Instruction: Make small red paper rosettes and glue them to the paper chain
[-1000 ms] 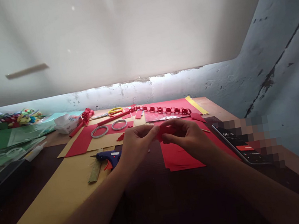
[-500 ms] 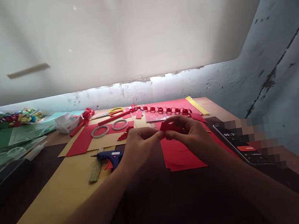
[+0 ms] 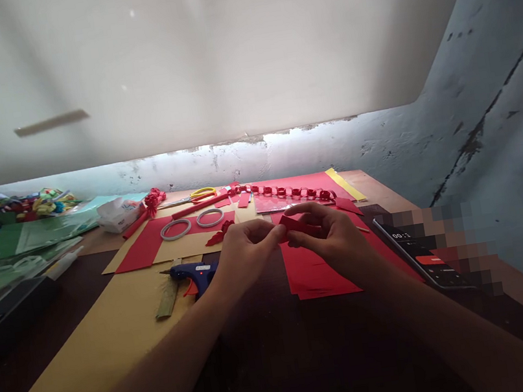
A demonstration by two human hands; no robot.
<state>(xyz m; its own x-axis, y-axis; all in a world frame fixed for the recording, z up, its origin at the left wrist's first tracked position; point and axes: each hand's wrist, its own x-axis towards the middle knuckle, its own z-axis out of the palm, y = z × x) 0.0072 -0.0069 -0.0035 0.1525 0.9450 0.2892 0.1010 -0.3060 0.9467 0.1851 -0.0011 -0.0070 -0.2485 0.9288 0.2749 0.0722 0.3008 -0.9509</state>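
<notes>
Head | folded red paper strip (image 3: 297, 225) | left hand (image 3: 245, 255), right hand (image 3: 342, 244) fingers pinch it

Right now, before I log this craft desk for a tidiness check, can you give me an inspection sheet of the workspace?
Surface: dark table, partly covered by a tan sheet and red sheets.
Job's things: small red paper piece, pinched between both hands above the red sheets.
Clutter: blue glue gun, two tape rings, yellow-handled scissors, red paper chain, phone, tissue pack, colourful pile at far left.
Grippers: left hand and right hand, both closed on the red paper piece.
Cables: nothing seen.
Surroundings: pale, worn wall behind and to the right.
</notes>
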